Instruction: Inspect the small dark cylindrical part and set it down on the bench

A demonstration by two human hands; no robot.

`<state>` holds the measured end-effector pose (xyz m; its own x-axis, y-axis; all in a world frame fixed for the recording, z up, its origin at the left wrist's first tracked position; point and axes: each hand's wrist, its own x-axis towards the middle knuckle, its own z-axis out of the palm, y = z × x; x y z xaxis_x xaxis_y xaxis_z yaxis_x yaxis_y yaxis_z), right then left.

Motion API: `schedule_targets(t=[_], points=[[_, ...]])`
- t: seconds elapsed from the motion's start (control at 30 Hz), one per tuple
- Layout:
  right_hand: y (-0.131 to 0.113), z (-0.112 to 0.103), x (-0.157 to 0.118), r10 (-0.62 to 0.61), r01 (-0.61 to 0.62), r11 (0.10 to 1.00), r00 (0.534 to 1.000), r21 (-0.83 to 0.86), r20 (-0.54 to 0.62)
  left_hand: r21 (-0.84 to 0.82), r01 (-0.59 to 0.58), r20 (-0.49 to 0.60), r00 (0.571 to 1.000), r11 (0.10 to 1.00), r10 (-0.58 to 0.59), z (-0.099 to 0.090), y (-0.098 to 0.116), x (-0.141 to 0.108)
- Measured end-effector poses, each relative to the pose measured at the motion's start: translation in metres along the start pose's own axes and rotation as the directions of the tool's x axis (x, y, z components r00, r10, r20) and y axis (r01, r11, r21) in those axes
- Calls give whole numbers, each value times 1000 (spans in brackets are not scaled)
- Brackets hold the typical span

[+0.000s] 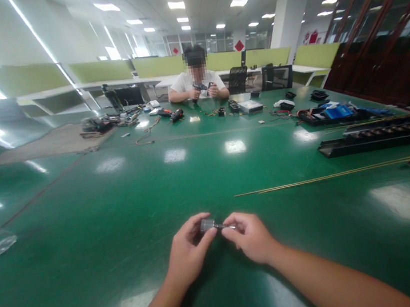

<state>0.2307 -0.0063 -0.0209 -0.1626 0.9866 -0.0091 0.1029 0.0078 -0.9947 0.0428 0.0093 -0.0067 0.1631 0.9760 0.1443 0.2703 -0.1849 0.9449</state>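
Over the green tabletop (157,195), near its front, my two hands meet at a small metal part. My left hand (185,249) pinches a short grey cylinder (207,224) between thumb and fingers. From the cylinder's right end a thin dark shaft (219,226) runs toward my right hand (253,238). The fingers of that hand are closed on a slim shiny metal piece (232,226) in line with the shaft. Whether the two pieces are joined I cannot tell, since fingertips cover part of them.
Long thin brass-coloured rods (306,179) lie ahead to the right, before a black channel-shaped rail (377,142). A person (181,86) sits across the table holding a tool. Several parts, a power drill (176,115) and a blue item in a tray (337,111) lie along the far side.
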Motion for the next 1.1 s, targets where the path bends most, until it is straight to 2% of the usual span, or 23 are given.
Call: schedule_targets(t=[0.2,0.4,0.5,0.6,0.8,0.9,1.0,1.1], points=[[0,-1,0,-7,7,1000,1000,-4,-4,-62,56,14,998,996,-55,-2,1,2],[1,1,1,32,-31,996,999,81,-6,-258,154,-84,980,954,-181,-9,-4,10],[1,2,-1,9,-10,998,1000,68,12,-519,164,-149,949,839,-278,-11,-8,16],[1,3,-2,-13,11,999,999,53,31,-700,143,-155,926,699,-344,-14,-6,19],[1,4,-2,-20,18,999,999,48,48,-776,174,-63,935,606,-349,-21,0,17],[0,4,-3,-29,28,999,998,23,51,-802,184,-65,919,568,-389,-26,3,17],[1,4,-3,-32,32,999,998,12,57,-777,160,-135,902,609,-410,-39,16,13],[3,4,-2,-38,38,999,997,2,65,-616,170,-226,897,769,-379,-62,34,-2]])
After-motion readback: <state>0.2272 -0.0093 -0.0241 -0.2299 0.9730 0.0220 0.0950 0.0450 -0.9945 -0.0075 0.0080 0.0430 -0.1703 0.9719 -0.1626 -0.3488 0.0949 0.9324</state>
